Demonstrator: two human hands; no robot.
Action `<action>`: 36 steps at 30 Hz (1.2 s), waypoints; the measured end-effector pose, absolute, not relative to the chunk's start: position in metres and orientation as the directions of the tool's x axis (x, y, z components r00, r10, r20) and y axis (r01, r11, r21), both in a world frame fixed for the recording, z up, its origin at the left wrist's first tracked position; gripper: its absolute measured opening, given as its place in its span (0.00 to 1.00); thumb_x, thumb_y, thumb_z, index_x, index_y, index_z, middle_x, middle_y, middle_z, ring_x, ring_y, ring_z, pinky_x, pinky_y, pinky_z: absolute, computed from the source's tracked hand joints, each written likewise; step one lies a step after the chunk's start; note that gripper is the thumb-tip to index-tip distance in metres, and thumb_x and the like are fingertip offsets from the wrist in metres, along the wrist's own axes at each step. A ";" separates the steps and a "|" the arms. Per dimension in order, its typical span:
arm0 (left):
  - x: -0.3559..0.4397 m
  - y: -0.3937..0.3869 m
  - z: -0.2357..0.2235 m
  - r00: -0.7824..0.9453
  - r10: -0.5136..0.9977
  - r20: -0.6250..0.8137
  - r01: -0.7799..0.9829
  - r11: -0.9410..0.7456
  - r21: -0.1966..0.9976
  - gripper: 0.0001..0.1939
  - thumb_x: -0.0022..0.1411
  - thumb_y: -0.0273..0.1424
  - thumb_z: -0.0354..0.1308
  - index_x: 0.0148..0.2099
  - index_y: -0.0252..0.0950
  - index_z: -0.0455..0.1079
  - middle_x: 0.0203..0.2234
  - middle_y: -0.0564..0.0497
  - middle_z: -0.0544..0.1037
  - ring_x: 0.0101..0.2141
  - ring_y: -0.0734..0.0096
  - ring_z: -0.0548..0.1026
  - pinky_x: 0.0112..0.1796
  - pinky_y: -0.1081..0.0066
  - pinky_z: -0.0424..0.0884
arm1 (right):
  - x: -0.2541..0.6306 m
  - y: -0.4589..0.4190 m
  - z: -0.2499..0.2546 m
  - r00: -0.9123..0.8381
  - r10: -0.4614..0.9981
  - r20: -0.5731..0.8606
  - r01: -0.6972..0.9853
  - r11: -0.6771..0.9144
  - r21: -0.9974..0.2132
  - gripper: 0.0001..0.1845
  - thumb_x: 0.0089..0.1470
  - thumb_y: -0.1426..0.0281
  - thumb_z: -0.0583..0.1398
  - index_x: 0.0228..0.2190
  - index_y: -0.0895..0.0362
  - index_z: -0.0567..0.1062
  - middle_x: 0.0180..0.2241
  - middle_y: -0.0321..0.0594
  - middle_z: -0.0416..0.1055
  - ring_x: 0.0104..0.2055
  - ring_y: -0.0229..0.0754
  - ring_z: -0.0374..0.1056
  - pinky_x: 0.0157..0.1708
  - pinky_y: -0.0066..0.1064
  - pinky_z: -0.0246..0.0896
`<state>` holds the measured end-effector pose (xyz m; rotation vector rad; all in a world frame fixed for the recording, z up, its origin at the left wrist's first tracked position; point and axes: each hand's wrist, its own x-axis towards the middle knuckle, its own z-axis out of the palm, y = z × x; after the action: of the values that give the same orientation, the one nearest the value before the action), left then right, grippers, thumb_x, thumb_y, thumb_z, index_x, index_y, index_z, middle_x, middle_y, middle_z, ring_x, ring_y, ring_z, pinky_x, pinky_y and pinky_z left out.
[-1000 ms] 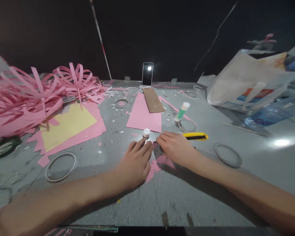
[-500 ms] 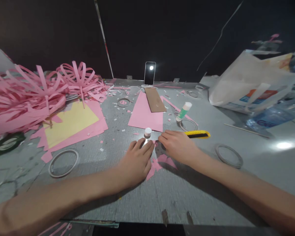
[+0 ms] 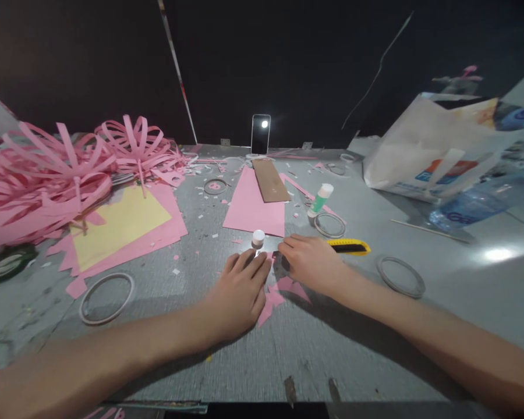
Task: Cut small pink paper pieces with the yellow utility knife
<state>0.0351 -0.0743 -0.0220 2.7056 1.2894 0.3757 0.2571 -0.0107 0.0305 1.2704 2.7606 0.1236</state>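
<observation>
My left hand (image 3: 238, 291) rests low on the table with bent fingers pressing on a small pink paper piece (image 3: 269, 256), mostly covered by the fingertips. My right hand (image 3: 314, 265) is closed around a yellow-and-black utility knife (image 3: 351, 247). The knife's body sticks out to the right behind the knuckles, and a dark tip shows beside the left fingertips. Pink paper scraps (image 3: 275, 299) lie between and below the hands. Just beyond the left fingers stands a small white cap (image 3: 258, 238).
Pink sheet (image 3: 253, 209) with brown cardboard (image 3: 271, 180) lies ahead, before a phone (image 3: 261, 135). A glue stick (image 3: 321, 198) stands right of them. Pink paper-strip shapes (image 3: 74, 163) and yellow paper (image 3: 117, 227) fill the left; a bag (image 3: 428, 151) and bottle (image 3: 467, 203) the right.
The view has shifted slightly, so most things sit a little further left. Both hands stay close together, and the knife's back end has dipped slightly with the right hand.
</observation>
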 end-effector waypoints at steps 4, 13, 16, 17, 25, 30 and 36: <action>0.034 -0.075 -0.023 0.623 0.765 0.165 0.740 -0.644 0.193 0.29 0.78 0.31 0.49 0.76 0.34 0.64 0.74 0.39 0.67 0.72 0.44 0.61 0.68 0.44 0.61 | 0.255 -0.012 0.033 -0.570 0.816 -0.099 0.813 0.577 0.076 0.11 0.60 0.79 0.61 0.40 0.58 0.82 0.40 0.46 0.82 0.42 0.49 0.78 0.34 0.36 0.54; 0.033 -0.075 -0.024 0.631 0.761 0.148 0.742 -0.648 0.172 0.29 0.78 0.32 0.50 0.77 0.35 0.64 0.75 0.38 0.66 0.72 0.41 0.61 0.67 0.42 0.63 | 0.255 -0.011 0.029 -0.514 0.849 -0.124 0.853 0.522 0.033 0.07 0.64 0.74 0.60 0.38 0.56 0.80 0.40 0.46 0.83 0.39 0.49 0.78 0.32 0.38 0.47; 0.034 -0.075 -0.023 0.632 0.762 0.143 0.745 -0.648 0.161 0.28 0.78 0.31 0.50 0.77 0.34 0.64 0.75 0.38 0.65 0.71 0.41 0.61 0.67 0.42 0.63 | 0.254 -0.010 0.029 -0.505 0.855 -0.118 0.860 0.510 0.015 0.07 0.65 0.73 0.60 0.38 0.56 0.80 0.39 0.46 0.83 0.38 0.49 0.78 0.31 0.38 0.46; 0.034 -0.075 -0.023 0.631 0.763 0.140 0.746 -0.646 0.161 0.28 0.78 0.31 0.50 0.76 0.34 0.64 0.75 0.39 0.65 0.71 0.41 0.61 0.67 0.43 0.63 | 0.254 -0.011 0.029 -0.503 0.856 -0.117 0.862 0.507 0.009 0.06 0.65 0.72 0.61 0.38 0.56 0.80 0.39 0.46 0.83 0.38 0.49 0.77 0.31 0.38 0.45; 0.034 -0.075 -0.020 0.635 0.763 0.120 0.739 -0.645 0.195 0.29 0.78 0.31 0.50 0.77 0.32 0.63 0.75 0.37 0.65 0.71 0.40 0.60 0.67 0.41 0.64 | 0.252 -0.013 0.031 -0.507 0.855 -0.111 0.862 0.502 -0.069 0.08 0.68 0.71 0.59 0.36 0.56 0.78 0.39 0.44 0.83 0.36 0.46 0.76 0.31 0.37 0.41; 0.035 -0.075 -0.020 0.631 0.767 0.115 0.739 -0.640 0.212 0.29 0.77 0.31 0.50 0.77 0.33 0.63 0.75 0.37 0.65 0.71 0.40 0.60 0.67 0.42 0.64 | 0.254 -0.010 0.026 -0.507 0.858 -0.081 0.862 0.506 -0.040 0.10 0.70 0.70 0.57 0.37 0.56 0.78 0.39 0.45 0.82 0.36 0.47 0.76 0.31 0.38 0.40; 0.035 -0.076 -0.019 0.633 0.765 0.120 0.738 -0.642 0.207 0.29 0.78 0.31 0.50 0.77 0.31 0.62 0.75 0.38 0.65 0.71 0.41 0.61 0.68 0.43 0.64 | 0.255 -0.010 0.023 -0.510 0.860 -0.007 0.858 0.508 -0.076 0.11 0.73 0.69 0.56 0.41 0.57 0.78 0.41 0.44 0.82 0.37 0.46 0.75 0.32 0.37 0.44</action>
<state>0.0350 -0.0756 -0.0190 2.7116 1.2556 0.2964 0.2547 -0.0101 0.0226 1.5695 2.7552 -0.1106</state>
